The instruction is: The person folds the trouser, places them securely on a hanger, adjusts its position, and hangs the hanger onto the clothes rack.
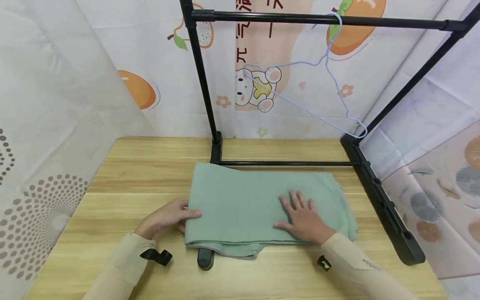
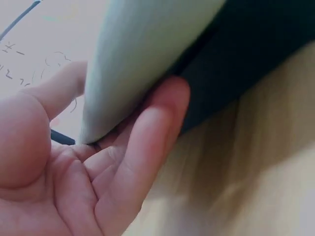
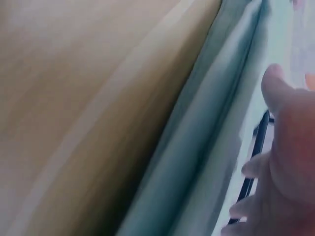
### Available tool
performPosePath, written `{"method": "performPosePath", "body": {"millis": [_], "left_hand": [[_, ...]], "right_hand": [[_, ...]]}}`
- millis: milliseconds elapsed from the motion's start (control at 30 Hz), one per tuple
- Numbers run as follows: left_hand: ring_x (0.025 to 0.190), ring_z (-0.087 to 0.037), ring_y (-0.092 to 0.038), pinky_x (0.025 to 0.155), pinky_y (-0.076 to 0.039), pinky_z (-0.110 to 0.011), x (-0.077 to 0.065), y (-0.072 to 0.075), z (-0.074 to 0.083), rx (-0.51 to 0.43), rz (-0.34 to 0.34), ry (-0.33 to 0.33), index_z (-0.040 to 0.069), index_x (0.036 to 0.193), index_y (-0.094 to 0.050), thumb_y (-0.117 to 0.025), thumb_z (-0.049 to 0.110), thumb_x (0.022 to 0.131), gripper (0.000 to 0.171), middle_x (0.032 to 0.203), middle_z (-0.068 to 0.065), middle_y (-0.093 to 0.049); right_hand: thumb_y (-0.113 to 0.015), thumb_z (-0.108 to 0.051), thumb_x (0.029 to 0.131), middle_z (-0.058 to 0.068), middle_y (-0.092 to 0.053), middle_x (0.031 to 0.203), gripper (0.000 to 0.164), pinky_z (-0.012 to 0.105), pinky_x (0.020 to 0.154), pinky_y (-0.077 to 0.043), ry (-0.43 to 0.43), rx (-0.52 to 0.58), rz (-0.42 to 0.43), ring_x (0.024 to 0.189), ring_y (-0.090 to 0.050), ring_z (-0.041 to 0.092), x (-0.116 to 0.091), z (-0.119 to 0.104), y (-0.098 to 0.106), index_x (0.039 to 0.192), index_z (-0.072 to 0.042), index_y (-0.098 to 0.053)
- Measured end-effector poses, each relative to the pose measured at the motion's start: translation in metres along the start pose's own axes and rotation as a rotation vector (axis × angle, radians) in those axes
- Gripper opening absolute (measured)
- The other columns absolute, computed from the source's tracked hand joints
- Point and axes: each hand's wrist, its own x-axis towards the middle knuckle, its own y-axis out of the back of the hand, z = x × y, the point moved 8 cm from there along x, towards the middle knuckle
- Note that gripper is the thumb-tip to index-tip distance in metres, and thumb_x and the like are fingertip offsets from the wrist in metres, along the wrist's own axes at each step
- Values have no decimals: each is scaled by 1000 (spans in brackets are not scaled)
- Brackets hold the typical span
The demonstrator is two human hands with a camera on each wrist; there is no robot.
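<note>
A sage-green cloth [image 1: 240, 200] lies folded in layers, partly over the left foot of a black rack. My left hand [image 1: 170, 214] grips its left edge, thumb on top and fingers underneath; the left wrist view shows the fingers curled beneath the fold [image 2: 138, 64]. On the cloth's right half, my right hand [image 1: 305, 223] rests palm down with fingers spread. From the right wrist, the stacked layers [image 3: 206, 137] show along the near edge, and the thumb [image 3: 275, 86] lies over the top layer.
The black rack [image 1: 204, 79] stands on the wooden table [image 1: 142, 175], its right foot [image 1: 386, 204] running forward beside the cloth. A pale blue wire hanger [image 1: 300, 62] hangs from the top bar. Printed curtains [image 1: 157, 50] close off the back and sides.
</note>
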Motion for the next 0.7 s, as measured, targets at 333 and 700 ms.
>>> {"method": "performPosePath", "body": {"millis": [333,700], "left_hand": [[67,-13,-65,59,-57,-30,-25,-22,-4,-93,-36,-55,-15,142,-31,-70,20,90,73,92,-11,-71],[55,-8,-52,57,-50,-25,-30,-13,-9,-48,30,-37,-16,138,-33,-68,20,92,69,81,0,-66]], "right_hand": [[-51,-57,94,21,-11,162,79,70,114,-12,69,62,-47,148,-10,46,-18,30,-13,155,-14,-24],[-51,-53,96,22,-15,161,80,76,106,-12,-142,58,-14,142,-10,58,-51,124,10,155,-6,-24]]}}
